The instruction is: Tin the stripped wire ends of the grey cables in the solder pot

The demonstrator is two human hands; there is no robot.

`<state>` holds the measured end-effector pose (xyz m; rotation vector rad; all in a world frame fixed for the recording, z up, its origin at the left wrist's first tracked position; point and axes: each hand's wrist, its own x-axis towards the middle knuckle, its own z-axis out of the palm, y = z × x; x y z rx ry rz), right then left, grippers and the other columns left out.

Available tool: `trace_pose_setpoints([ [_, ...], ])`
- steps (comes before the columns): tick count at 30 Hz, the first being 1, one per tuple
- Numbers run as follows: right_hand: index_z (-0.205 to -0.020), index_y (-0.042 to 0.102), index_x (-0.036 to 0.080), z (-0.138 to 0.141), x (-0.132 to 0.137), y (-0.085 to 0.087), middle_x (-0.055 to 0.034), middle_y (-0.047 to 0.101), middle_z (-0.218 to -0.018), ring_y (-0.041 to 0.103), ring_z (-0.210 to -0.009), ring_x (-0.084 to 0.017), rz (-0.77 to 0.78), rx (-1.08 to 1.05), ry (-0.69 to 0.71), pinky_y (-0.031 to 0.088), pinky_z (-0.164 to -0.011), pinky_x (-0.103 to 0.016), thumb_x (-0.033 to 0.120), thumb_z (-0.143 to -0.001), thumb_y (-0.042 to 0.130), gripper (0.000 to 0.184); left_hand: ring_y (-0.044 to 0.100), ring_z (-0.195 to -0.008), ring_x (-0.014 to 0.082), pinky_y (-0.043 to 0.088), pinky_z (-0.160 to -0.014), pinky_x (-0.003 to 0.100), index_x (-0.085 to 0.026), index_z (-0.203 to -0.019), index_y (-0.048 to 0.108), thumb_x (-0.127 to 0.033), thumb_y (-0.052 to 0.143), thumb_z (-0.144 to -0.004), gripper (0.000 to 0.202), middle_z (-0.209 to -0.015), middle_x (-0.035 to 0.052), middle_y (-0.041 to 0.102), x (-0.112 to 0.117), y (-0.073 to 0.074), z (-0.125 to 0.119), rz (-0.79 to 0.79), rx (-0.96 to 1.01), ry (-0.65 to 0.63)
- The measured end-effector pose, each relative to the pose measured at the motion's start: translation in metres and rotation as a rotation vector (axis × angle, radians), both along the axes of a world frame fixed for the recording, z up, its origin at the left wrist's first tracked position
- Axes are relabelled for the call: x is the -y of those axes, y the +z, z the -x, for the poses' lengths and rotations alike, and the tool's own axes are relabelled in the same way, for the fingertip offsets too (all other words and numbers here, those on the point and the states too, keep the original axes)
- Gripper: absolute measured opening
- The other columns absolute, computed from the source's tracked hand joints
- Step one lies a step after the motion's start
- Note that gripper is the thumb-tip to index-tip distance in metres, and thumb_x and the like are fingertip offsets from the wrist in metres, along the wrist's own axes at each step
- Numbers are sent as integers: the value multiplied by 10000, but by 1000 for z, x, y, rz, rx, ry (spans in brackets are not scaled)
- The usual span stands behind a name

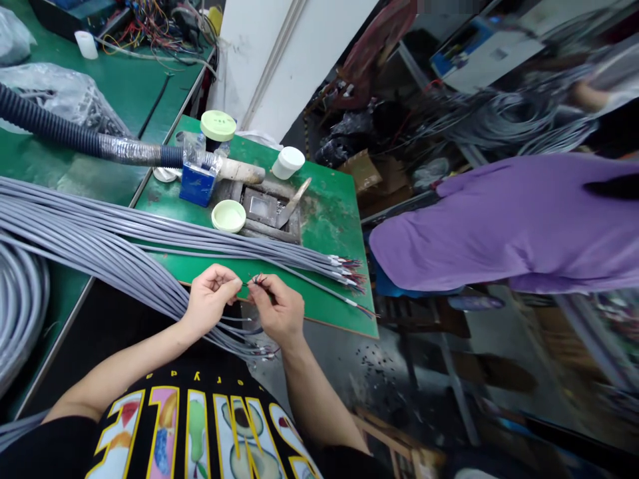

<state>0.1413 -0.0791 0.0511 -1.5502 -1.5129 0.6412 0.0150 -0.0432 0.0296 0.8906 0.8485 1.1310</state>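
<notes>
Left hand (pixel 212 301) and right hand (pixel 280 311) pinching thin wires (pixel 257 279), partly hidden, grey coil (pixel 24 313) cropped

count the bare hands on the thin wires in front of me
2: the left hand and, beside it, the right hand, both pinching thin wires at the near edge of the green table; no third hand appears there.

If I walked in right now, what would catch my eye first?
Probably the grey cables sweeping from the left across the green table, coloured wire ends splayed near its right edge. Below centre, the left hand and right hand pinch thin wires. At right, someone's purple top stands out.
</notes>
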Motion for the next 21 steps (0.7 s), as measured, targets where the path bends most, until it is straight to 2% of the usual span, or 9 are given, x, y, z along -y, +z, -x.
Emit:
trace_pose_setpoints([
  [4,-718,563,217,-8,-26,15,11,603,-596,534,-519,-128,8,78,61,428,-555,-249,324,-849,500,180,526,-482,88,424,-480,206,-169,-716,580,-417,683,-742,269,-567,-26,589,-6,-5,11,-55,-55,82],
  [7,-664,532,207,-17,-60,27,24,570,-536,483,-473,-116,71,159,106,374,-512,-235,314,-832,506,200,574,-598,116,453,-581,238,-171,-811,620,-360,619,-811,189,-672,6,638,-14,-12,22,-294,-292,94],
  [10,-641,536,194,-21,-100,34,10,596,-552,498,-516,-126,108,356,157,357,-544,-236,262,-819,509,193,582,-704,149,446,-665,275,-181,-851,638,-292,574,-847,128,-741,23,660,-20,-23,29,-589,-663,-46],
  [14,-708,626,168,-11,-142,37,-55,687,-710,574,-658,-170,230,772,213,348,-596,-255,229,-837,516,180,563,-754,177,388,-651,299,-189,-880,643,-298,518,-891,166,-789,43,670,-22,-35,28,-812,-1036,-212],
  [17,-843,686,154,1,-160,37,-111,726,-888,628,-803,-213,329,1004,260,365,-642,-270,246,-870,500,209,544,-747,178,345,-628,307,-192,-884,638,-304,486,-912,190,-778,41,660,-21,-38,26,-873,-1104,-207],
  [21,-979,700,140,12,-169,35,-167,717,-1026,654,-938,-271,435,1125,287,395,-672,-288,248,-888,479,263,526,-733,178,318,-623,315,-191,-872,632,-302,464,-925,208,-750,35,649,-20,-40,26,-920,-1117,-186],
])
